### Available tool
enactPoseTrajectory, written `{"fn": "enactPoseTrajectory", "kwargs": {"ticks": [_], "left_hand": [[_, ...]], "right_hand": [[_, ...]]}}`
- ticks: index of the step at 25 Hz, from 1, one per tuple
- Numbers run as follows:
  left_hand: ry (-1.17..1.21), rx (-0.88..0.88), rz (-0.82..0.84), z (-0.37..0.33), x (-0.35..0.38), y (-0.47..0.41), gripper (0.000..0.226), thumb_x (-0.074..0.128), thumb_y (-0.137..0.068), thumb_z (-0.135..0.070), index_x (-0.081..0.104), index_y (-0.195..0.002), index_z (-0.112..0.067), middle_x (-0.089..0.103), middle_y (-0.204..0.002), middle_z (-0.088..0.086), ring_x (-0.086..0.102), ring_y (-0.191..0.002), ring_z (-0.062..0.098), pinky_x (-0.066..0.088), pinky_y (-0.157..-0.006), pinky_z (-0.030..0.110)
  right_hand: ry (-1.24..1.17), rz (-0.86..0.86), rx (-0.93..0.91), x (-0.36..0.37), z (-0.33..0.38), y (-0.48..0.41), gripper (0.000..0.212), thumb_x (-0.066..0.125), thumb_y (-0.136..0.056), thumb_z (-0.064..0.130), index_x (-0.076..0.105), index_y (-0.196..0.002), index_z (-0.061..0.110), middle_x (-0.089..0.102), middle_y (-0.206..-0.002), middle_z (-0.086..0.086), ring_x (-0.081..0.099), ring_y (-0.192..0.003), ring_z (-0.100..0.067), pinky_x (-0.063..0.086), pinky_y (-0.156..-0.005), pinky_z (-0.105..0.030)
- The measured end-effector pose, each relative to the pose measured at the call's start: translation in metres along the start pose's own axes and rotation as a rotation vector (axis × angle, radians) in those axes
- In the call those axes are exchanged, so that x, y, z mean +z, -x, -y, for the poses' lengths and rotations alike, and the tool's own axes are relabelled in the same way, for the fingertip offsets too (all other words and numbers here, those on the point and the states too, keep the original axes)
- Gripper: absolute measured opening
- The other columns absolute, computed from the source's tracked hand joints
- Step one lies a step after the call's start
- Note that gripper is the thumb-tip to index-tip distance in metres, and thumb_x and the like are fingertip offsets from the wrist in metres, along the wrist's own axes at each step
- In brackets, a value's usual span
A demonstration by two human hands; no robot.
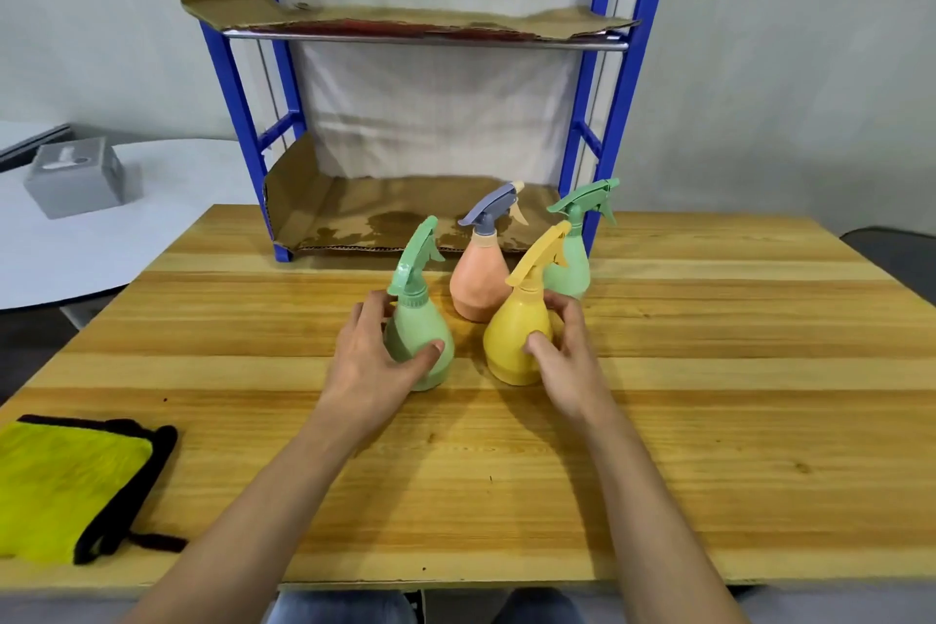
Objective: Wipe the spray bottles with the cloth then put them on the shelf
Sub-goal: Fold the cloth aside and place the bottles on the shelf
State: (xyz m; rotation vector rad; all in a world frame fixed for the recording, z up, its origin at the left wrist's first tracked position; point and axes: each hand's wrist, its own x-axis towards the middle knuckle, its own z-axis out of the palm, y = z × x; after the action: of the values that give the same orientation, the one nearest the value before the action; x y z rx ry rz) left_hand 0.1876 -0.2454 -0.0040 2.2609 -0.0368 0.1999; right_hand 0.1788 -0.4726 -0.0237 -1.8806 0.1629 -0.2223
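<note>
There are four spray bottles, namely the front green bottle, the back green bottle, one yellow bottle and one orange bottle, plus one cloth, one blue shelf, one gray box, one left hand and one right hand.

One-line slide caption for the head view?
Left hand grips nearer green plastic spray bottle, right hand yellow plastic spray bottle; yellow black-edged cloth lies apart on wooden table.

A wooden table of pale and amber planks fills the view before me under soft, even light. Behind it rises a plain grey-white wall. To my left, a white round-edged table carries a small grey box above dark floor.
</note>
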Motion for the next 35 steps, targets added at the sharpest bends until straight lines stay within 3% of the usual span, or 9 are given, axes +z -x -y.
{"fn": "enactPoseTrajectory", "kwargs": {"ticks": [4,6,9,14,17,21,24,29,35], "left_hand": [[-0.069,-0.04,-0.021,0.001,0.001,0.007,0.094,0.083,-0.071,-0.06,0.037,-0.145,-0.026,0.042,-0.134,0.001,0.042,-0.129,0.022,0.048,-0.106,0.05],[-0.048,-0.015,-0.007,0.002,0.003,0.01,0.097,0.084,-0.07,-0.059,0.035,-0.146,-0.024,0.04,-0.134,-0.001,0.043,-0.128,0.02,0.047,-0.108,0.047],[-0.039,0.019,0.047,0.005,0.002,0.014,0.099,0.086,-0.074,-0.049,0.029,-0.151,-0.024,0.043,-0.139,-0.003,0.041,-0.122,0.009,0.042,-0.106,0.034],[-0.001,0.033,0.032,0.006,-0.002,0.016,0.091,0.086,-0.076,-0.045,0.033,-0.148,-0.026,0.05,-0.14,-0.005,0.041,-0.118,0.005,0.04,-0.101,0.028],[0.016,0.036,0.011,0.002,-0.01,0.017,0.093,0.087,-0.075,-0.045,0.035,-0.15,-0.026,0.051,-0.138,-0.008,0.042,-0.119,0.004,0.042,-0.102,0.029],[0.081,0.088,-0.081,-0.025,-0.044,0.003,0.089,0.089,-0.072,-0.045,0.041,-0.146,-0.029,0.049,-0.122,-0.018,0.054,-0.12,0.011,0.053,-0.1,0.037],[0.141,0.197,-0.164,-0.06,-0.086,-0.025,0.076,0.089,-0.071,-0.046,0.047,-0.133,-0.033,0.057,-0.118,-0.015,0.059,-0.112,0.011,0.058,-0.091,0.034],[0.199,0.332,-0.284,-0.129,-0.148,-0.077,0.082,0.087,-0.075,-0.046,0.042,-0.142,-0.031,0.052,-0.122,-0.018,0.053,-0.114,0.006,0.052,-0.087,0.022],[0.172,0.389,-0.309,-0.183,-0.186,-0.152,0.077,0.085,-0.076,-0.049,0.046,-0.139,-0.025,0.056,-0.117,-0.011,0.058,-0.108,0.013,0.053,-0.086,0.029]], "right_hand": [[0.201,-0.379,-0.038,0.025,0.012,0.02,0.076,0.064,-0.071,0.07,0.041,-0.13,0.027,0.045,-0.129,0.003,0.046,-0.124,-0.019,0.039,-0.108,-0.049],[0.347,-0.459,-0.036,0.042,0.023,0.024,0.079,0.074,-0.071,0.063,0.041,-0.13,0.021,0.048,-0.126,-0.004,0.048,-0.121,-0.025,0.04,-0.103,-0.049],[0.302,-0.38,-0.079,0.046,0.025,0.014,0.071,0.075,-0.074,0.042,0.043,-0.133,0.02,0.053,-0.128,-0.005,0.049,-0.123,-0.028,0.037,-0.106,-0.049],[0.27,-0.199,-0.085,0.049,0.013,0.02,0.091,0.078,-0.074,0.045,0.024,-0.147,0.036,0.04,-0.146,-0.001,0.041,-0.135,-0.024,0.04,-0.109,-0.048],[0.195,-0.24,-0.103,0.045,0.024,0.022,0.089,0.082,-0.07,0.046,0.031,-0.143,0.037,0.048,-0.14,0.004,0.046,-0.131,-0.02,0.044,-0.107,-0.047],[0.115,-0.314,-0.221,0.031,0.081,0.011,0.085,0.082,-0.066,0.054,0.038,-0.137,0.041,0.052,-0.13,0.014,0.05,-0.121,-0.014,0.049,-0.099,-0.045],[0.115,-0.349,-0.345,0.02,0.147,-0.008,0.08,0.079,-0.07,0.06,0.039,-0.137,0.041,0.048,-0.127,0.018,0.048,-0.119,-0.012,0.048,-0.097,-0.041],[0.07,-0.356,-0.471,0.006,0.242,-0.055,0.074,0.072,-0.075,0.066,0.043,-0.137,0.037,0.053,-0.127,0.01,0.052,-0.113,-0.015,0.048,-0.088,-0.038],[0.051,-0.364,-0.452,-0.014,0.312,-0.127,0.073,0.081,-0.075,0.048,0.047,-0.135,0.026,0.052,-0.115,0.004,0.051,-0.1,-0.017,0.041,-0.077,-0.032]]}}
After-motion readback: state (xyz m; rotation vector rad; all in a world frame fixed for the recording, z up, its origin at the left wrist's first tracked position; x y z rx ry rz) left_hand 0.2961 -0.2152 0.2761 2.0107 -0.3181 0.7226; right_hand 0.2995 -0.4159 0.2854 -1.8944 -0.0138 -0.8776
